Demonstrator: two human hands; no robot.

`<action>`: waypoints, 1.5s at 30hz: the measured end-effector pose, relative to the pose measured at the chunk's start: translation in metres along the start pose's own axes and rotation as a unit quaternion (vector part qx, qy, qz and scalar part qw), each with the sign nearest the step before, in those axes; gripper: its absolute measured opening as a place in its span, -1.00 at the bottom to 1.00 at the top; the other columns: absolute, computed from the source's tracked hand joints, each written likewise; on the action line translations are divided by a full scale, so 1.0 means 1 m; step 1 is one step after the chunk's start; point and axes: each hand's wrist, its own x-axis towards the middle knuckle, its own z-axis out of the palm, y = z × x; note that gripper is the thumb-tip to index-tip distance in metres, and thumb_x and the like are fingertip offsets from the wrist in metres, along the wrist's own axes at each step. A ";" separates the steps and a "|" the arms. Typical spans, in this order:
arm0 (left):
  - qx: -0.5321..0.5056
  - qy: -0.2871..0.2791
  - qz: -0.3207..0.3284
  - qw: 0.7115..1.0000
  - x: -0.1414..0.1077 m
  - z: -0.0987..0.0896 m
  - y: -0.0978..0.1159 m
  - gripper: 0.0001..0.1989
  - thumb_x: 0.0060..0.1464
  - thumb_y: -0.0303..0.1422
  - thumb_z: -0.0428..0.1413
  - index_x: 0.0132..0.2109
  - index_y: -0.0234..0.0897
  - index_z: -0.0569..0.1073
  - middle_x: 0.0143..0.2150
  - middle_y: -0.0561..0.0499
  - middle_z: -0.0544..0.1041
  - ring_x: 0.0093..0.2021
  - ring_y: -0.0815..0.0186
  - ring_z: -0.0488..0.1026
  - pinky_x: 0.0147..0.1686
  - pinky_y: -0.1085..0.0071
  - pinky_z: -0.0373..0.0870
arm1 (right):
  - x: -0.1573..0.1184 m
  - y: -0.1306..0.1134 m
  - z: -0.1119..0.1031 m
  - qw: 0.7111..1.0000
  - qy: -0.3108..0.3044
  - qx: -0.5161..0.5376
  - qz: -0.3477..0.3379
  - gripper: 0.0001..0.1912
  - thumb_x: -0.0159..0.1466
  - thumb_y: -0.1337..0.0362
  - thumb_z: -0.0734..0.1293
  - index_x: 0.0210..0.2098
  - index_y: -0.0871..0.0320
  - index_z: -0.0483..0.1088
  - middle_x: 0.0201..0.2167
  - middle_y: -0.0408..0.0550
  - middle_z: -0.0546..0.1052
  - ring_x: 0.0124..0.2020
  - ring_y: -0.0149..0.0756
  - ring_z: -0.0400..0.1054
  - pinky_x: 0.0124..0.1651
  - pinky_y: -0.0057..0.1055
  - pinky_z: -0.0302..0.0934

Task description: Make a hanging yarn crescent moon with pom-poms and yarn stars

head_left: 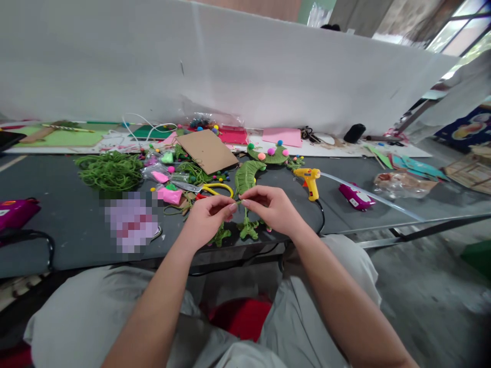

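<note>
My left hand [210,217] and my right hand [270,207] meet above the table's front edge, fingertips pinched on a thin bit of green yarn [238,202]. Most of that yarn is hidden by the fingers. Just behind them lies a curved, yarn-wrapped green shape [245,178]. Below my fingertips a green yarn piece with a frilled end [248,228] shows, and a similar frilled piece [220,235] is partly covered by my left hand. Yellow-handled scissors [218,189] rest behind my left hand. A second wrapped crescent [268,155] carries coloured pompoms.
A yellow glue gun [309,181] with a black cord sits to the right, near a purple pouch [356,197]. Leftward are a heap of green yarn [111,171], brown cardboard [207,151] and a blurred-out lilac item [131,225]. A white partition [230,66] stands behind.
</note>
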 end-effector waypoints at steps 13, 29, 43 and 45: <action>0.085 -0.018 0.051 0.995 -0.002 -0.001 0.004 -0.59 0.25 -0.05 0.07 -0.39 -0.28 0.44 -0.50 0.08 0.40 -0.47 0.36 0.32 -0.43 0.45 0.23 | -0.004 -0.006 0.006 0.994 -0.064 -0.078 -0.049 -0.76 0.36 0.28 0.31 -0.04 0.14 0.54 -0.16 -0.02 0.61 -0.18 -0.30 0.46 -0.10 -0.37 0.31; 0.031 0.061 0.036 0.997 -0.004 0.001 0.001 -0.66 0.04 -0.09 0.29 -0.23 -0.31 0.62 -0.37 -0.03 0.60 -0.38 0.31 0.46 -0.37 0.45 0.39 | -0.003 -0.008 0.012 0.984 0.045 -0.145 -0.095 -0.87 0.33 0.28 0.33 -0.27 0.16 0.52 -0.36 -0.08 0.58 -0.34 -0.35 0.40 -0.26 -0.44 0.24; -0.171 0.016 -0.065 0.983 -0.001 0.001 -0.013 -0.62 -0.04 -0.12 0.36 -0.17 -0.32 0.66 -0.33 -0.05 0.62 -0.34 0.31 0.49 -0.29 0.40 0.46 | -0.006 0.001 0.016 0.961 0.003 -0.230 -0.155 -0.75 0.39 0.34 0.26 -0.13 0.14 0.60 -0.26 0.02 0.54 -0.25 -0.30 0.42 -0.17 -0.40 0.27; -0.175 0.035 -0.064 0.982 -0.001 0.002 -0.012 -0.64 -0.06 -0.14 0.38 -0.21 -0.33 0.65 -0.36 -0.03 0.60 -0.38 0.36 0.46 -0.33 0.43 0.43 | -0.005 0.001 0.018 0.968 0.004 -0.202 -0.151 -0.76 0.39 0.31 0.28 -0.11 0.14 0.60 -0.26 0.01 0.54 -0.26 -0.31 0.42 -0.17 -0.40 0.28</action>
